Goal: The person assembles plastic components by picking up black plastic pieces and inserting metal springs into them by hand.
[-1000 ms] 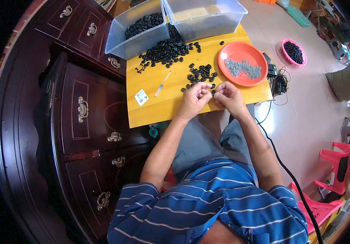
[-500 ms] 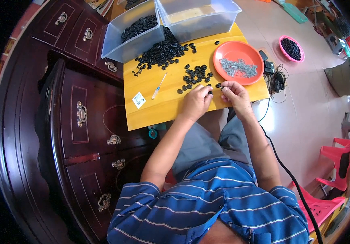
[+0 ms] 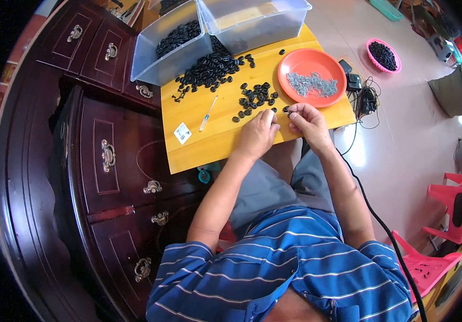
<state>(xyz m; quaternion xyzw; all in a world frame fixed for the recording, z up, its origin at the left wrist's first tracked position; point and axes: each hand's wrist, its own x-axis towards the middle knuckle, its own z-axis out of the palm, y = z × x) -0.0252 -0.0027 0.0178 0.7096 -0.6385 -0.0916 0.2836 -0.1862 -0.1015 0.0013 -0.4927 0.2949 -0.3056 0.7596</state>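
Both my hands work close together at the near edge of a yellow wooden table (image 3: 225, 147). My left hand (image 3: 258, 133) is closed, thumb against its curled fingers; whatever it holds is hidden. My right hand (image 3: 310, 126) pinches a small black oval piece (image 3: 290, 113) at its fingertips, partly covered. Just beyond the hands lies a loose cluster of black oval pieces (image 3: 258, 95) with holes in them. To its right, an orange-red round plate (image 3: 311, 55) holds many small clear-grey slivers (image 3: 312, 85).
A larger heap of black pieces (image 3: 209, 70) spreads before two clear plastic bins (image 3: 169, 67). A pen (image 3: 208, 114) and a white label (image 3: 182, 133) lie left. Dark wooden drawers (image 3: 107, 155) flank the table. Cables (image 3: 368, 102), a pink basket (image 3: 384, 55) and pink chairs (image 3: 424, 265) are right.
The view has shifted slightly. My left hand has turned a little, so the black piece seen at its fingers before is now hidden. My right hand stays pinched nearby.
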